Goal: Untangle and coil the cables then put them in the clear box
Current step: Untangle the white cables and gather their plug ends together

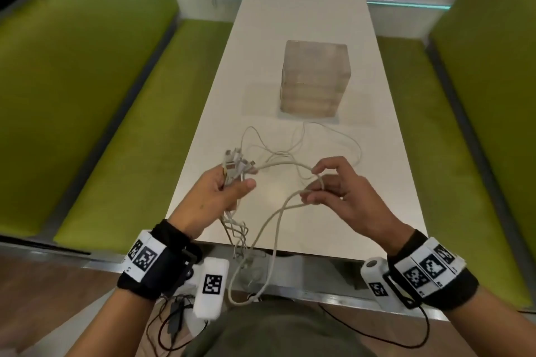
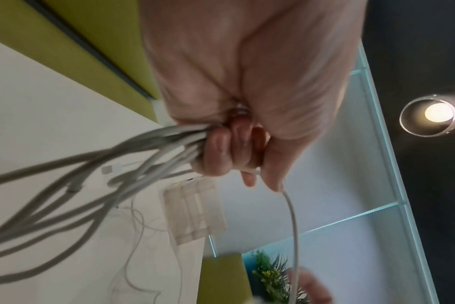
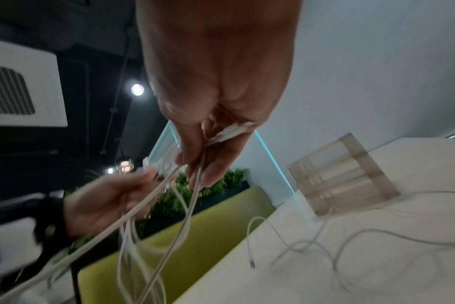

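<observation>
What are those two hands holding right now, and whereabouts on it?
The left hand grips a bundle of white cables just below their plug ends. The right hand pinches one thicker cable at a loop partway along it.

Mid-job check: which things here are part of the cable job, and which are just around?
In the job:
- white cables, bundle gripped in the left hand
- one cable loop pinched by the right hand
- clear box on the white table

Just around:
- green benches
- plants
</observation>
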Available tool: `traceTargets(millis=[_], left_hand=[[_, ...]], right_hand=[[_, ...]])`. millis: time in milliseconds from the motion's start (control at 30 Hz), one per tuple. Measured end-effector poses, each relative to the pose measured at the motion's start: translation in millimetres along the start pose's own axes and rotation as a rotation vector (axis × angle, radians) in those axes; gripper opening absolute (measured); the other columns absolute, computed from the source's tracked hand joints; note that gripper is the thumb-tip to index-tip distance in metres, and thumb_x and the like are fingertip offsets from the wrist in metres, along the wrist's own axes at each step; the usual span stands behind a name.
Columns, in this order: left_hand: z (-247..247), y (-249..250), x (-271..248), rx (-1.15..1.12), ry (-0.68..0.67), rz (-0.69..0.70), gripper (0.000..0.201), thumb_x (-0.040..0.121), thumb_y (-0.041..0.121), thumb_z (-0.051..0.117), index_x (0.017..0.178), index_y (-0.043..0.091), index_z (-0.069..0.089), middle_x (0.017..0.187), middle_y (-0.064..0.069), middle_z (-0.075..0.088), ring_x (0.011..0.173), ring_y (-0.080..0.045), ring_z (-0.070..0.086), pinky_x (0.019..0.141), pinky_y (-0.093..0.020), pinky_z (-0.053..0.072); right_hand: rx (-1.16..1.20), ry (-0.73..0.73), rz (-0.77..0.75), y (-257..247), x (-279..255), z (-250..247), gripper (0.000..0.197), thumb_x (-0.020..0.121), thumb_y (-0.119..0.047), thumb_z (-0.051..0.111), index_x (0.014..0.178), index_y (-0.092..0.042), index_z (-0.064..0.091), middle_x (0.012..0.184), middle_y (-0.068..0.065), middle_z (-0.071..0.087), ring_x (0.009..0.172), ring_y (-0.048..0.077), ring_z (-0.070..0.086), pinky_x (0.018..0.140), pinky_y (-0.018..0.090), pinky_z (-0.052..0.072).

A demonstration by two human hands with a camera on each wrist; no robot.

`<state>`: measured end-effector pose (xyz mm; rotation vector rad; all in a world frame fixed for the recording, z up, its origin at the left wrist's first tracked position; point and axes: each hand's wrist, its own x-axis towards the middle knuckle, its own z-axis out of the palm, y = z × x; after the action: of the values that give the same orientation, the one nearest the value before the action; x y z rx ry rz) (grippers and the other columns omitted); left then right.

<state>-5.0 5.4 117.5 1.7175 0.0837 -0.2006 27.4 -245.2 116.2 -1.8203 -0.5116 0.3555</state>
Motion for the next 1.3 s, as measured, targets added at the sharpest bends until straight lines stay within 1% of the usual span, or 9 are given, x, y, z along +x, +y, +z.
traceTargets(millis=[133, 267, 367, 467, 700, 867, 967, 1167, 1300], left_hand=[[-2, 9, 3, -0.083, 0.051, 0.094, 0.02, 0.092, 0.022, 0.054, 0.109, 0.016, 0.063, 0.052, 0.015, 0.03, 0.046, -0.007, 0.028, 0.047, -0.017, 0.03], [0, 17, 6, -0.143, 0.071, 0.156, 0.011, 0.092, 0.023, 0.057, 0.099, 0.017, 0.064, 0.054, 0.016, 0.033, 0.045, -0.008, 0.026, 0.047, -0.019, 0.029], [-1, 23, 7, -0.187, 0.11, 0.17, 0.012, 0.088, 0.024, 0.057, 0.092, 0.016, 0.065, 0.053, 0.013, 0.036, 0.044, -0.008, 0.027, 0.046, -0.021, 0.028], [-6, 28, 5, -0.218, 0.137, 0.174, 0.012, 0.087, 0.024, 0.056, 0.088, 0.017, 0.066, 0.051, 0.008, 0.031, 0.045, -0.01, 0.024, 0.046, -0.024, 0.024], [-11, 33, 3, -0.278, 0.128, 0.205, 0.009, 0.084, 0.028, 0.061, 0.083, 0.022, 0.068, 0.051, 0.007, 0.028, 0.045, -0.012, 0.021, 0.047, -0.026, 0.019], [-10, 35, 1, -0.274, 0.106, 0.196, 0.011, 0.084, 0.027, 0.061, 0.081, 0.023, 0.071, 0.052, 0.004, 0.026, 0.046, -0.012, 0.02, 0.047, -0.026, 0.018], [-8, 36, -1, -0.297, 0.083, 0.174, 0.02, 0.089, 0.02, 0.053, 0.079, 0.023, 0.07, 0.053, 0.005, 0.023, 0.046, -0.011, 0.018, 0.046, -0.025, 0.019], [0, 40, 0, -0.363, 0.031, 0.184, 0.02, 0.09, 0.019, 0.051, 0.077, 0.02, 0.066, 0.053, 0.008, 0.023, 0.044, -0.008, 0.019, 0.043, -0.021, 0.022], [0, 38, 2, -0.366, 0.044, 0.186, 0.018, 0.09, 0.019, 0.051, 0.079, 0.018, 0.065, 0.052, 0.009, 0.025, 0.043, -0.008, 0.021, 0.043, -0.02, 0.024]], right_hand=[[-0.291, -0.249, 0.13, 30, -11, 16, 0.031, 0.089, -0.018, 0.063, 0.102, -0.04, 0.045, 0.091, -0.01, 0.072, 0.088, 0.002, 0.067, 0.085, 0.027, 0.053], [-0.536, -0.39, 0.139, 62, -18, 38, 0.006, 0.093, -0.02, 0.055, 0.099, -0.021, 0.054, 0.096, -0.008, 0.069, 0.083, 0.003, 0.061, 0.073, 0.02, 0.045], [-0.589, -0.568, 0.202, 84, -26, 48, 0.035, 0.087, -0.024, 0.064, 0.121, -0.022, 0.054, 0.123, -0.004, 0.061, 0.108, 0.009, 0.057, 0.09, 0.025, 0.045], [-0.643, -0.779, 0.296, 95, -35, 50, 0.075, 0.085, -0.024, 0.066, 0.148, -0.024, 0.026, 0.157, -0.004, 0.023, 0.14, 0.014, 0.028, 0.117, 0.034, 0.024], [-0.651, -0.465, 0.383, 93, -30, 37, 0.06, 0.093, -0.011, 0.054, 0.147, -0.015, 0.027, 0.145, 0.007, 0.044, 0.13, 0.019, 0.045, 0.108, 0.026, 0.033], [-0.751, -0.156, 0.447, 94, -13, 13, 0.061, 0.091, 0.0, 0.039, 0.148, -0.012, 0.021, 0.144, 0.012, 0.04, 0.122, 0.027, 0.05, 0.104, 0.035, 0.04], [-0.597, 0.015, 0.299, 85, -4, 5, 0.062, 0.095, -0.004, 0.039, 0.151, -0.016, 0.015, 0.149, 0.006, 0.033, 0.126, 0.023, 0.047, 0.104, 0.032, 0.04], [-0.521, -0.218, 0.036, 60, 20, 27, 0.061, 0.099, -0.026, 0.044, 0.149, -0.037, 0.01, 0.158, -0.009, 0.016, 0.143, 0.004, 0.017, 0.115, 0.024, 0.022], [-0.499, -0.669, 0.162, 45, 33, 52, 0.04, 0.099, -0.013, 0.042, 0.137, -0.023, 0.048, 0.132, -0.005, 0.058, 0.115, 0.007, 0.057, 0.095, 0.017, 0.04]])
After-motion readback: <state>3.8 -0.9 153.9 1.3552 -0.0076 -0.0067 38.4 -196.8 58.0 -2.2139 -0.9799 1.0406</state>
